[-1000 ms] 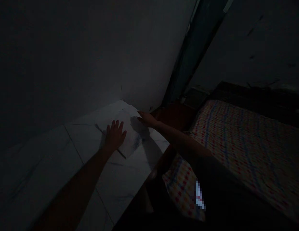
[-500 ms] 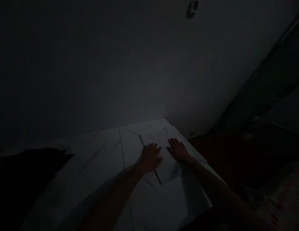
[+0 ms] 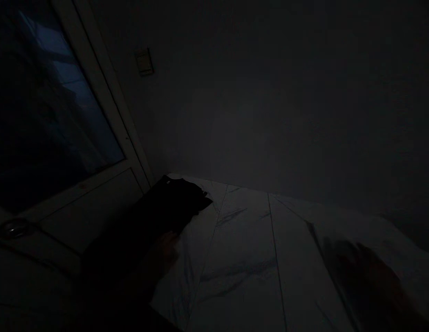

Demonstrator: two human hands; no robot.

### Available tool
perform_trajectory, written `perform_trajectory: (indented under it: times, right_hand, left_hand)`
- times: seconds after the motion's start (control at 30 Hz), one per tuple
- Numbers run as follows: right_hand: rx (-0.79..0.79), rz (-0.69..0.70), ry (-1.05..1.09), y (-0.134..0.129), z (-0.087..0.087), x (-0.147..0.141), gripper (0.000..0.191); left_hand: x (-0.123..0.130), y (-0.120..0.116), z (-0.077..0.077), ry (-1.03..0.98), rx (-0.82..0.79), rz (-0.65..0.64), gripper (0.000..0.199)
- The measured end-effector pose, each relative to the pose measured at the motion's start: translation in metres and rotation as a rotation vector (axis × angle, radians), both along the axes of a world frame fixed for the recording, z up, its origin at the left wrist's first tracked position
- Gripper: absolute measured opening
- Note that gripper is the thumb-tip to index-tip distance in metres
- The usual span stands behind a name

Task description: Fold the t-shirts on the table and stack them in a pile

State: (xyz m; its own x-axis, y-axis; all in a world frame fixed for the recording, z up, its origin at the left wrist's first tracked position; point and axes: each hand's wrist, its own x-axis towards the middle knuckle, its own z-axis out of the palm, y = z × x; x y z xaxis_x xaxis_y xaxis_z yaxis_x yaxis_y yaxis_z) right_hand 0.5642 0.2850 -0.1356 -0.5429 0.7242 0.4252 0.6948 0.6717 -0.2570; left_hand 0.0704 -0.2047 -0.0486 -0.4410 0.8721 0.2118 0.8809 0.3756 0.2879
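Your left hand [image 3: 166, 251] sits low and left of centre, barely visible in the gloom, at the near edge of a black fabric piece [image 3: 148, 219]. It appears to touch the fabric, but it is too dark for you to tell whether the fingers grip it. Your right hand [image 3: 368, 281] is a reddish blur at the lower right, over the pale surface and well apart from the left hand. Its shape is too smeared to tell whether it is open or closed, and it touches nothing you can make out.

The black fabric piece lies along the left edge of a white, grey-veined tiled top [image 3: 242, 258], with its ragged end reaching the far left corner. Its near part fades into shadow, so you cannot see where it ends. Dark seams divide the tiled top into long panels, and the bare panels stretch to your right of the fabric.

Beyond the left edge stands a white-framed glass door [image 3: 96, 106] with a small round metal fitting [image 3: 14, 228] low on its frame. A small pale rectangular wall plate [image 3: 144, 61] sits on the dark wall [image 3: 269, 101] just beside the frame.
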Motion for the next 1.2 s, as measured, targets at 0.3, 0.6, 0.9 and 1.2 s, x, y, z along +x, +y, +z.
perform_trajectory:
  times: [0.3, 0.6, 0.9, 1.2]
  right_hand:
    - [-0.286, 0.301, -0.147, -0.135, 0.087, -0.390, 0.051]
    - [-0.262, 0.201, -0.264, -0.160, 0.120, -0.599, 0.046]
    - [-0.184, 0.208, -0.299, -0.165, 0.104, -0.636, 0.036]
    - [-0.113, 0.247, -0.357, -0.174, 0.118, -0.630, 0.033]
  left_hand:
    - [-0.057, -0.047, -0.050, 0.253, -0.031, 0.130, 0.051]
    - [-0.078, -0.055, -0.072, 0.442, 0.030, -0.001, 0.056]
    - [-0.086, -0.048, -0.094, 0.682, 0.159, 0.001, 0.059]
    - [-0.083, -0.043, -0.086, 0.880, 0.234, 0.003, 0.046]
